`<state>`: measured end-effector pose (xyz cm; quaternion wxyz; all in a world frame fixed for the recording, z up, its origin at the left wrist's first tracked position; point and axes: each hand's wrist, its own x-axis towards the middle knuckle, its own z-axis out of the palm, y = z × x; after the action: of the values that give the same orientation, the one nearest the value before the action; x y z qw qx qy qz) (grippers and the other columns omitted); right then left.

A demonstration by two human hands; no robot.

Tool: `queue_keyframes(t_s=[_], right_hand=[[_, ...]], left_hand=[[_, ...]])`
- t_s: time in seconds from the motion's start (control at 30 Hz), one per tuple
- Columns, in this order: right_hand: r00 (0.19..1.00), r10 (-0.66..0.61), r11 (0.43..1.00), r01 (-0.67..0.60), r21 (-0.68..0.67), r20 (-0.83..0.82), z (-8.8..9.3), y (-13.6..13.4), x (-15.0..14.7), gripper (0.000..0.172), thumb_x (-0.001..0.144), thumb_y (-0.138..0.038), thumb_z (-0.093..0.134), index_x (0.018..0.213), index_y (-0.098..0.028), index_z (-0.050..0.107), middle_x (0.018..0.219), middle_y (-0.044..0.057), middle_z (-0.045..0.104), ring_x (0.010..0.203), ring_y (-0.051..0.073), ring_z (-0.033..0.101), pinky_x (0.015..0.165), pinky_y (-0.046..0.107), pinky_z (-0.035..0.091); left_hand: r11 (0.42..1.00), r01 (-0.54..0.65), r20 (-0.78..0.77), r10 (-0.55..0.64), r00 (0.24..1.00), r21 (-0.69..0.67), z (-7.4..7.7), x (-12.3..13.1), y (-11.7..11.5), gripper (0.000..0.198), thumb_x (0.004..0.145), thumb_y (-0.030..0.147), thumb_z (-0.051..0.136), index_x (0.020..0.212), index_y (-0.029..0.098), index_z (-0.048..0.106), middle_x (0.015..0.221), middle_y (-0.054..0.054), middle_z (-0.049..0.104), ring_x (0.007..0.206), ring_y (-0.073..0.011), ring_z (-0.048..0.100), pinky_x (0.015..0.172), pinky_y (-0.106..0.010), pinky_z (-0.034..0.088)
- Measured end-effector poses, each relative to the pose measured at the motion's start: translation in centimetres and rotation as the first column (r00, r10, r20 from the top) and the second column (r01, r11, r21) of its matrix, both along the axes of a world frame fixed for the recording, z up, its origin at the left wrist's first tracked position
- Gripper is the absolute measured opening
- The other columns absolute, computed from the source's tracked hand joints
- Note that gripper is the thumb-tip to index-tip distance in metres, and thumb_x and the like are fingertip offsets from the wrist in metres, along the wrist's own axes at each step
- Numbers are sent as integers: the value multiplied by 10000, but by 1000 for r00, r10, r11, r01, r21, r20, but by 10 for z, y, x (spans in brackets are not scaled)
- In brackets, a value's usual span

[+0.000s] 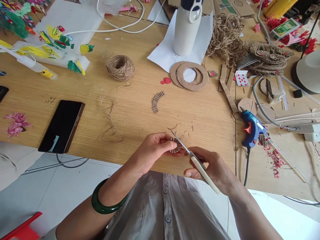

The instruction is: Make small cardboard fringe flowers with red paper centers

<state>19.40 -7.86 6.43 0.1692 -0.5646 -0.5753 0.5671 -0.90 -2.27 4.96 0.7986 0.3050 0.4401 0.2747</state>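
Note:
My left hand (155, 150) pinches a small fringed strip of corrugated cardboard (175, 146) between thumb and fingers, above the wooden table's front edge. My right hand (210, 170) holds a pair of scissors (197, 165) with cream handles. Their metal blades (180, 141) reach up to the cardboard, and the tips lie close to my left fingers. Cardboard shavings (178, 131) are scattered on the table just beyond the hands. A curved fringed cardboard piece (158, 101) lies farther ahead.
A jute twine ball (120, 68) with a loose strand, a black smartphone (61, 126), cardboard rings (189, 76), a white bottle (186, 26), a blue hot glue gun (252, 126) with its cord, a coiled jute bundle (271, 60), and paper flowers (42, 43) surround the work area.

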Motion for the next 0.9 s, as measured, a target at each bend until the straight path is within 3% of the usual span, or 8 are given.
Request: queue_keyframes(t_s=[0.3, 0.43, 0.5, 0.63, 0.7, 0.8, 0.9], right_hand=[[999, -15, 1000, 15, 19, 28, -7, -6, 3, 458, 781, -589, 723, 909, -151, 680, 603, -54, 397, 574, 115, 327, 503, 266, 256], [975, -85, 989, 58, 134, 206, -10, -6, 15, 424, 804, -554, 707, 971, -167, 671, 614, -22, 543, 544, 130, 448, 497, 264, 333], [889, -222, 953, 110, 282, 402, -11, -4, 26, 398, 807, -516, 700, 1027, -187, 660, 664, 8, 632, 558, 154, 540, 525, 273, 383], [601, -451, 871, 133, 473, 660, -21, -3, 48, 283, 830, -366, 642, 1068, -213, 629, 744, 32, 709, 648, 209, 658, 574, 295, 409], [508, -480, 862, 122, 492, 715, -30, -5, 56, 266, 838, -318, 610, 1079, -205, 622, 757, 38, 720, 695, 233, 673, 591, 307, 414], [447, -467, 862, 41, 504, 763, -37, -10, 59, 283, 857, -294, 588, 1111, -175, 628, 834, 77, 735, 753, 254, 673, 617, 325, 438], [382, -411, 872, -99, 479, 828, -31, -15, 55, 334, 896, -268, 560, 1204, -158, 625, 958, 121, 740, 875, 294, 670, 623, 338, 449]], left_hand=[[997, 68, -15, -69, 998, -48, 2, -4, 3, 65, 751, 203, 705, 717, 148, 701, 792, -75, 747, 739, -184, 720, 766, -320, 584], [997, 60, -5, -61, 998, -52, -5, -7, 5, 121, 776, 248, 734, 774, 128, 718, 814, -99, 749, 777, -205, 727, 768, -338, 592], [1000, 17, -9, -17, 1000, -23, -10, -8, 6, 146, 795, 266, 734, 825, 123, 734, 860, -108, 756, 808, -210, 731, 774, -335, 596], [995, -99, 19, 99, 995, 11, -17, -9, 8, 177, 826, 253, 703, 927, 116, 754, 961, -116, 761, 882, -213, 732, 863, -356, 590], [988, -152, 68, 152, 986, -3, -18, -7, 8, 180, 833, 215, 672, 951, 105, 753, 984, -121, 761, 952, -226, 724, 933, -384, 571], [978, -202, 158, 209, 965, -58, -18, -3, 9, 225, 834, 164, 623, 1014, 94, 738, 1026, -132, 757, 1021, -234, 709, 1000, -411, 538], [967, -228, 240, 249, 938, -113, -16, 1, 9, 248, 844, 166, 598, 1038, 82, 727, 1069, -149, 748, 1060, -241, 700, 1039, -411, 511]])
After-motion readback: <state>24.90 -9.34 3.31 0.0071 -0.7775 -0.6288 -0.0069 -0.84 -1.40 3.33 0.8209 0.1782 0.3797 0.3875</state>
